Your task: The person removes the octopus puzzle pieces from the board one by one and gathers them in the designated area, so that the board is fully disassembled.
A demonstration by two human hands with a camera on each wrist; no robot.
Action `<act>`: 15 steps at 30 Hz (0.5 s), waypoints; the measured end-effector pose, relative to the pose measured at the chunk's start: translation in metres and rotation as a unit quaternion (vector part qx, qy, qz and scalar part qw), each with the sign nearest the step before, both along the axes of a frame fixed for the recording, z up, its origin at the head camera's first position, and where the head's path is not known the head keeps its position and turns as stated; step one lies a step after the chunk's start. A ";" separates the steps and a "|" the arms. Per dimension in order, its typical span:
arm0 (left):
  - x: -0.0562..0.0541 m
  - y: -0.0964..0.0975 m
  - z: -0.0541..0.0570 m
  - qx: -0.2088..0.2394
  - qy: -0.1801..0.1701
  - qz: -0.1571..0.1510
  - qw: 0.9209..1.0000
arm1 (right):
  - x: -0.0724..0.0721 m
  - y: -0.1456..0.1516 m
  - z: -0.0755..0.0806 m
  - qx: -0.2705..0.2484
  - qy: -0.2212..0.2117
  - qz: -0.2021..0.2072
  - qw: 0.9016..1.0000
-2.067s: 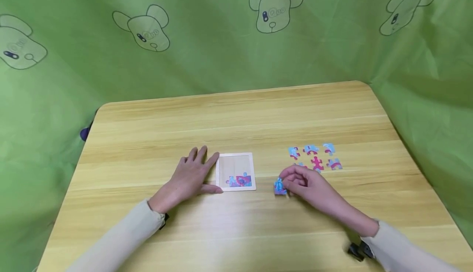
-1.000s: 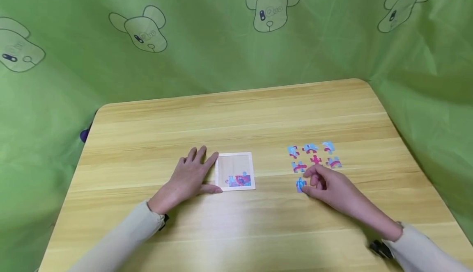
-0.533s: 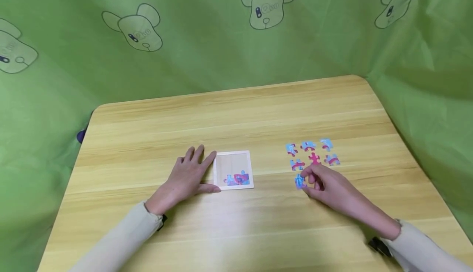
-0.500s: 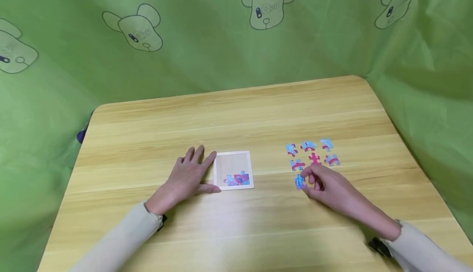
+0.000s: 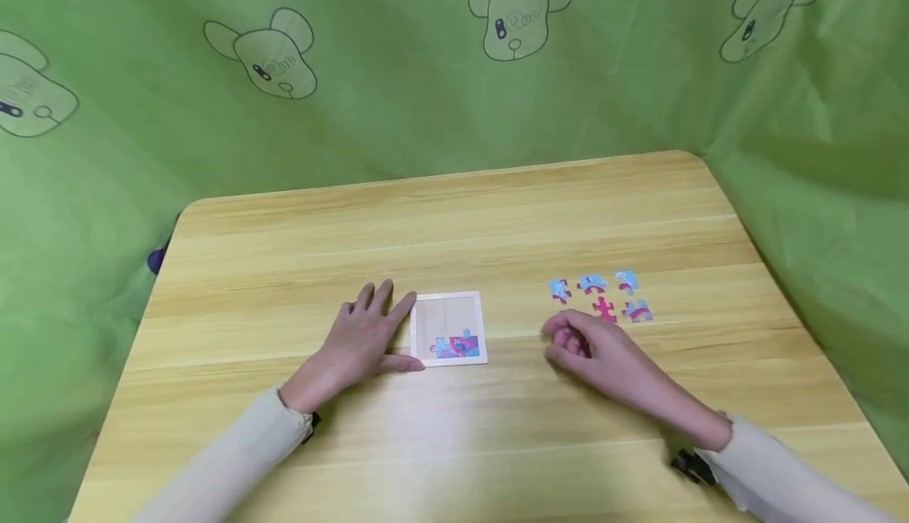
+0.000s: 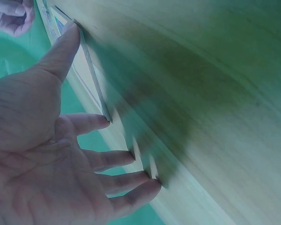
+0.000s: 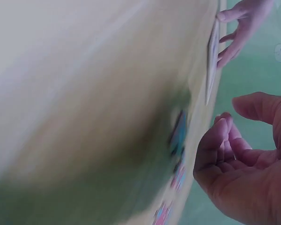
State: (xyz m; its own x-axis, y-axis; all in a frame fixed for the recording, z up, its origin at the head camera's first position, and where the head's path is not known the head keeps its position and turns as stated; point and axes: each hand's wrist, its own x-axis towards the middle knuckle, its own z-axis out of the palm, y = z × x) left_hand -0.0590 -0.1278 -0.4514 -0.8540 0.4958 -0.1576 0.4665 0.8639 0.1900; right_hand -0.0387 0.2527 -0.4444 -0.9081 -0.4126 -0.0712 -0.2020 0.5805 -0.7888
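Note:
My left hand (image 5: 357, 343) lies spread on the table, thumb and index fingertip at the left corners of a small white-rimmed puzzle tray (image 5: 454, 362). Inside the tray, two joined purple, pink and blue jigsaw pieces (image 5: 458, 347) lie along the bottom right. Right of the tray, my right hand (image 5: 600, 351) hovers with loosely curled fingers. The right wrist view shows its thumb and fingertips apart with nothing between them. A blue jigsaw piece (image 7: 178, 133) lies on the table beyond that hand, which hides it in the head view.
Several loose blue and pink jigsaw pieces (image 5: 592, 285) lie in rows behind my right hand, a red one (image 5: 604, 309) among them. The hand covers part of the front rows. A green curtain (image 5: 398, 113) surrounds the wooden table (image 5: 440, 223).
My right hand carried a blue piece right to the loose pieces and set it down in front of them. It has since let go and moved left. The left hand has stayed at the tray.

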 end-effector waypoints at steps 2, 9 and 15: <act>0.000 0.001 0.000 0.000 -0.003 0.000 1.000 | -0.004 -0.010 0.001 -0.013 -0.018 0.008 1.000; 0.000 0.001 0.000 -0.008 -0.004 0.002 1.000 | -0.016 -0.046 -0.001 -0.011 -0.033 0.048 0.998; 0.000 0.000 -0.002 -0.005 0.000 0.000 1.000 | -0.023 -0.074 -0.004 -0.005 -0.047 0.083 0.995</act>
